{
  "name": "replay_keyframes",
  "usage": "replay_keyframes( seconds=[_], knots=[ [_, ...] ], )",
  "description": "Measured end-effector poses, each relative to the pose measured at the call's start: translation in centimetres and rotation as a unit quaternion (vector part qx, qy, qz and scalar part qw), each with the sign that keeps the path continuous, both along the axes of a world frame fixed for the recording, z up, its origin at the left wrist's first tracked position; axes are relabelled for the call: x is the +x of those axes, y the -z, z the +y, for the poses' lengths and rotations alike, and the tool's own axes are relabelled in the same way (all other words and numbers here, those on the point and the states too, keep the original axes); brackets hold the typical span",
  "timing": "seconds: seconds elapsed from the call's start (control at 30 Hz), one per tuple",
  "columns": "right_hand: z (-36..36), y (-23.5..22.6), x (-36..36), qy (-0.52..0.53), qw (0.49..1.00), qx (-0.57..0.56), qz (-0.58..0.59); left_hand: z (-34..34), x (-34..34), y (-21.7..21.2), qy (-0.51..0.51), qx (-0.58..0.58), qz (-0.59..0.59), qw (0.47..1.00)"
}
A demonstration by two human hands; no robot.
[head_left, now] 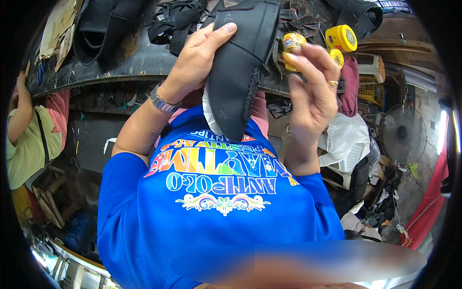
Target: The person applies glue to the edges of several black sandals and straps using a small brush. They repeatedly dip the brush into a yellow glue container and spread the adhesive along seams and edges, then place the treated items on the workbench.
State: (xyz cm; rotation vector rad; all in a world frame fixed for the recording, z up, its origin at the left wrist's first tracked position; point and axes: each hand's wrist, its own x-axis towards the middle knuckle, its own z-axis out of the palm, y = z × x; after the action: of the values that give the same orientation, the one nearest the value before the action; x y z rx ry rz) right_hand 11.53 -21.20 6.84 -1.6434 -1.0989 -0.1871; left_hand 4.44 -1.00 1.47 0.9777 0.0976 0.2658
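My left hand [202,55] grips a black leather shoe upper [233,79], thumb on its face and the fingers hidden behind. The piece hangs at a slant over the bench's near edge, its narrower end close to my shirt. It has stitched seams, a puckered edge on the right, pale handwritten marks and a white layer showing along the left edge. To its right, my right hand [315,89] is raised with bent fingers, thumb apart from the fingertips. Nothing shows between them. Behind those fingertips stands a small yellow tub [292,42].
On the dark bench [130,62] lie another black leather piece [98,33], black straps [178,21] and scraps. More yellow tubs [341,37] stand at the right. A person in a light green top [33,139] is at the left. A fan [403,130] stands right.
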Motion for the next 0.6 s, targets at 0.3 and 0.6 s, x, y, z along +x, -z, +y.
replay_keyframes(
  seconds=[0.3,0.6],
  knots=[
    [3.0,1.4,0.6,-0.038,0.995,-0.053,-0.073,-0.5,-0.9,-0.2,-0.008,0.012,0.004,1.0],
    [2.9,1.9,0.3,-0.019,0.994,-0.061,-0.083,-0.5,-0.7,0.1,-0.001,-0.011,-0.007,1.0]
  ],
)
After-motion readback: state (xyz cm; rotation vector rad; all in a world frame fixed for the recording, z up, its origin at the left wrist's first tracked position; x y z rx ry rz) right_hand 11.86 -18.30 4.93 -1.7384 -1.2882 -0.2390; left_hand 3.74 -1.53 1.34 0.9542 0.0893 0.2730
